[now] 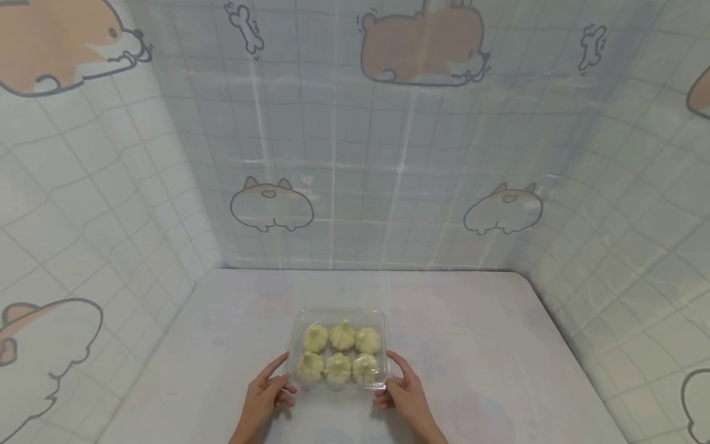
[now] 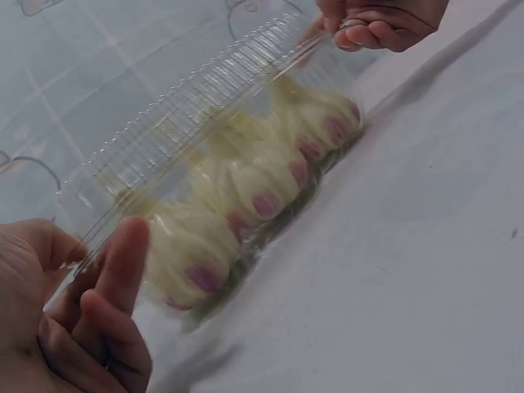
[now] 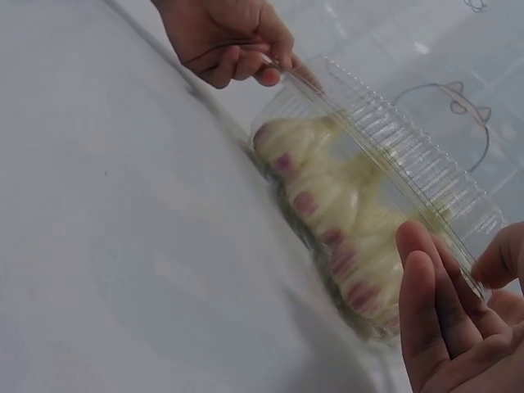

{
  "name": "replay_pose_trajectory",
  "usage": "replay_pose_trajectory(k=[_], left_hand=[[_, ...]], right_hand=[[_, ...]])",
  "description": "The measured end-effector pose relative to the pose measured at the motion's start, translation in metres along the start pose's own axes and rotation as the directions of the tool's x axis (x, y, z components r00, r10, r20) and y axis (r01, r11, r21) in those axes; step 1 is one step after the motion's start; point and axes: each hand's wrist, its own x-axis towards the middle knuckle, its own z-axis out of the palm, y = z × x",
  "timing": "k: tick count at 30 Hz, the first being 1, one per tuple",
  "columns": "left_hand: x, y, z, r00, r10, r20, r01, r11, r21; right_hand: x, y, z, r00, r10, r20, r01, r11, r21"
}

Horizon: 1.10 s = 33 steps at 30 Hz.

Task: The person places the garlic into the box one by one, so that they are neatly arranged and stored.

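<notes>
A clear plastic clamshell container [image 1: 339, 313] lies low in the head view, with several whole garlic bulbs [image 1: 342, 336] in two rows inside. My left hand [image 1: 265, 394] grips its left side, thumb and index finger at the rim. On the opposite side, my right hand [image 1: 407, 394] pinches the rim the same way. In the left wrist view, the ribbed lid [image 2: 184, 106] sits over the bulbs, whose undersides show purple patches [image 2: 266, 203]. The right wrist view has the container's base close over the tabletop, with the lower fingers [image 3: 422, 303] beneath the rim.
A pale cloth-covered table [image 1: 477, 345] spreads around the container. Gridded curtains with cartoon dogs [image 1: 272, 206] enclose it at the back [image 1: 388, 135], left [image 1: 66, 203] and right [image 1: 627, 246].
</notes>
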Motion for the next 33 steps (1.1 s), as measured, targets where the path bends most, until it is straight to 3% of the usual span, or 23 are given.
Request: replay_pose_trajectory(k=[4,7,15,22,27,33], left_hand=[[0.001,0.001,-0.001,0.997,-0.076,0.017,0.076,0.996,-0.037],[0.001,0.002,-0.001,0.995,-0.094,0.028,0.095,0.995,-0.030],[-0.001,0.003,0.001,0.997,-0.076,0.032,0.078,0.996,-0.046],[0.000,0.004,-0.003,0.998,-0.047,0.042,0.049,0.998,-0.051],[0.002,0.007,-0.002,0.999,-0.040,0.025,0.041,0.998,-0.037],[-0.003,0.011,-0.006,0.999,-0.039,-0.003,0.040,0.998,0.049]], right_hand=[[0.000,0.001,0.001,1.000,0.004,-0.009,-0.003,0.999,0.036],[-0.001,0.000,0.001,1.000,0.010,-0.013,-0.010,0.999,0.037],[-0.001,0.002,-0.001,1.000,0.006,-0.017,-0.006,1.000,0.000],[-0.001,-0.005,-0.010,0.996,-0.083,0.018,0.085,0.972,-0.221],[0.002,-0.005,-0.025,0.988,-0.143,0.063,0.153,0.966,-0.209],[-0.002,-0.002,-0.042,0.991,-0.107,-0.077,0.087,0.970,-0.228]])
